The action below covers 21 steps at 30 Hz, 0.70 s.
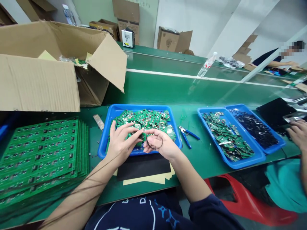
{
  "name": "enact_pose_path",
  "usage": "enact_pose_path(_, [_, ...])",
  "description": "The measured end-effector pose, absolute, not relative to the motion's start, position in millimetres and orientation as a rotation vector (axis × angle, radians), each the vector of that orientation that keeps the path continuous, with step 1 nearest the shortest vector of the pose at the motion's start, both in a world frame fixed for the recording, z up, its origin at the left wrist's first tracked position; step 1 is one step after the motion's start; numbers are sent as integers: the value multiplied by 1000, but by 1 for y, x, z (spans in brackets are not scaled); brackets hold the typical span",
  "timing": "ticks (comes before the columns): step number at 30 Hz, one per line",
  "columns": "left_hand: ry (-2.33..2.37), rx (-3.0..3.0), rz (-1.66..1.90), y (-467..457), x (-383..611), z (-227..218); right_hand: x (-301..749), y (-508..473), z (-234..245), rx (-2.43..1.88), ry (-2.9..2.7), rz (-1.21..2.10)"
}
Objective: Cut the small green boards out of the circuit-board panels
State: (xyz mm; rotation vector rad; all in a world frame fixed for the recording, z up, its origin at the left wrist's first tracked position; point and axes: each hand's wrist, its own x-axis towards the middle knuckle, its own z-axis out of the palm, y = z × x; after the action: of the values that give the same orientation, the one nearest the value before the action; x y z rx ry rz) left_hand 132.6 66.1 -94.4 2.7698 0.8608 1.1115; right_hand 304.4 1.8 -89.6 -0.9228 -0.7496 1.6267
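Directly beneath the hands, small green circuit boards (153,117) lie heaped in a blue tray (141,106). Left hand (118,140) and right hand (163,144) meet at the fingertips; whether either is clamped on something cannot be told. A thin dark loop (154,149) crosses the right hand. Blue-handled cutters (185,138) lie splayed on the worktop (201,156) beside the tray.

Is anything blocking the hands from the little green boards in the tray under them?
Nothing I can see. The left hand and right hand are right over the blue tray, and the green boards lie uncovered beneath.
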Motion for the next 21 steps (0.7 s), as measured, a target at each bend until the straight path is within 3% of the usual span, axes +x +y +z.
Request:
enact_pose_path(13, [918, 2671, 1033, 66, 137, -101, 293, 9, -93, -874, -420, 1687])
enact_pose_path(21, [824, 2679, 893, 60, 141, -102, 285, 6, -93, -1023, -625, 1348])
